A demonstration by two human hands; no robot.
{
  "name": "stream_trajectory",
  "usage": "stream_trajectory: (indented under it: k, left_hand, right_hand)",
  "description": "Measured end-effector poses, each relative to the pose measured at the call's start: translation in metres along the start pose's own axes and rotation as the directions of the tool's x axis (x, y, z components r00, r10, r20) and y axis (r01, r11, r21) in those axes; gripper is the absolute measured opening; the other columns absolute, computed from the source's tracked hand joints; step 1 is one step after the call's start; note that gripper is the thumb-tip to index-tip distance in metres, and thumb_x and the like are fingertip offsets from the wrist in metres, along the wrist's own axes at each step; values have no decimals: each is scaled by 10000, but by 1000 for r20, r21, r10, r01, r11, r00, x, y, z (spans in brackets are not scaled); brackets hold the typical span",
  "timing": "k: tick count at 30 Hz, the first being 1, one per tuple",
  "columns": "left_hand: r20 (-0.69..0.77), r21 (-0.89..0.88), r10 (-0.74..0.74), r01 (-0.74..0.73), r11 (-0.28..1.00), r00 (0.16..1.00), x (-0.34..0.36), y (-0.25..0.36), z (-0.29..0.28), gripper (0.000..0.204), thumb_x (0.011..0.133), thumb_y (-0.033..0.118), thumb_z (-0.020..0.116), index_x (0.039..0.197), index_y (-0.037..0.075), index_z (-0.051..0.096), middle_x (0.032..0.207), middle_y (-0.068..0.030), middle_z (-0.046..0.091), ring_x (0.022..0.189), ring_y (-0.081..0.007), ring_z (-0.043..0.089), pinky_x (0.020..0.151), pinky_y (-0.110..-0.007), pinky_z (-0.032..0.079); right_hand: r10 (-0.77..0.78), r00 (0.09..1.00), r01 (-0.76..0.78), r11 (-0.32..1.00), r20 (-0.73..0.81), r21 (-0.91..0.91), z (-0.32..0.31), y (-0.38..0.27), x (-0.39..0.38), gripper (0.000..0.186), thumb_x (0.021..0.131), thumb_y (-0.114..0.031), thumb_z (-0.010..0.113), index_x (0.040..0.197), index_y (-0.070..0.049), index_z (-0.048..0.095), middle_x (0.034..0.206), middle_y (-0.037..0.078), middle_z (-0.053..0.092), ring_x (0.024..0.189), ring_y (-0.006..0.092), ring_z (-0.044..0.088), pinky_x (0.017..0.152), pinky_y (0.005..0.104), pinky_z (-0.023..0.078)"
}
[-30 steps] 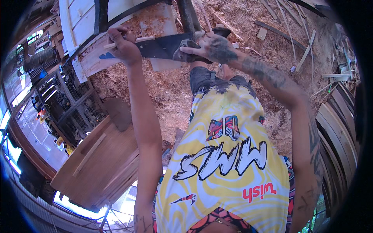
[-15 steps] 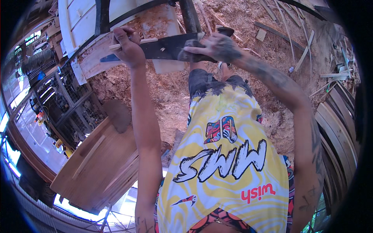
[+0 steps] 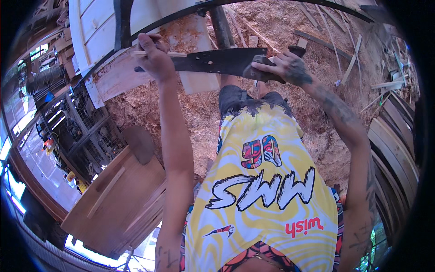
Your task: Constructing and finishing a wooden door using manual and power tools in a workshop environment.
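Note:
My right hand (image 3: 290, 69) is wrapped round the grip of a handsaw, whose wide dark blade (image 3: 222, 60) points left. The blade's narrow tip reaches past my left hand (image 3: 154, 55). Closed fingers of the left hand hold a thin, pale wooden strip (image 3: 177, 54), which lies along the upper edge of the blade. Whether the teeth touch the strip cannot be made out. Below the blade is a pale board (image 3: 122, 84) dusted with reddish sawdust.
A dark curved bar (image 3: 167, 19) crosses above my hands and joins a dark upright (image 3: 122, 25). Wood shavings (image 3: 326, 102) cover the ground. Brown boards (image 3: 113, 204) lie at lower left, and stacked planks (image 3: 392, 154) stand at right.
My right hand has drawn the saw to the right, so less of its tip shows beyond my left hand. The left hand has shifted slightly right with the strip.

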State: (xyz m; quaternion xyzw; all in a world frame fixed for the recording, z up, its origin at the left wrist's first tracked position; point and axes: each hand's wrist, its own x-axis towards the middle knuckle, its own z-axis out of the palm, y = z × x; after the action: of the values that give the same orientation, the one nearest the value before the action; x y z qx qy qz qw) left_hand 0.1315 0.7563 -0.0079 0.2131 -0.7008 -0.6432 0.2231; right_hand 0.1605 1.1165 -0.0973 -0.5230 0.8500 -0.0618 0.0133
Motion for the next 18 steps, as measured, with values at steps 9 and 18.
stream_trajectory:
  k: [9,18]
  left_hand:
    - [-15,73,-45,46,996,999,12,7,-13,490,1051,441,476,877,8,625,532,64,324,466,-51,263,449,-249,206]
    - [-4,343,366,-343,875,931,32,12,-42,150,963,117,650,1011,-25,659,766,-35,595,493,-29,376,434,-217,255]
  right_hand:
    - [-51,989,58,998,-142,41,0,7,-32,592,952,-187,513,1502,-382,414,810,-13,580,779,148,621,814,333,503]
    - [-16,949,59,990,-314,127,17,-47,111,659,922,-196,557,1535,-338,363,765,22,579,711,174,612,706,339,493]
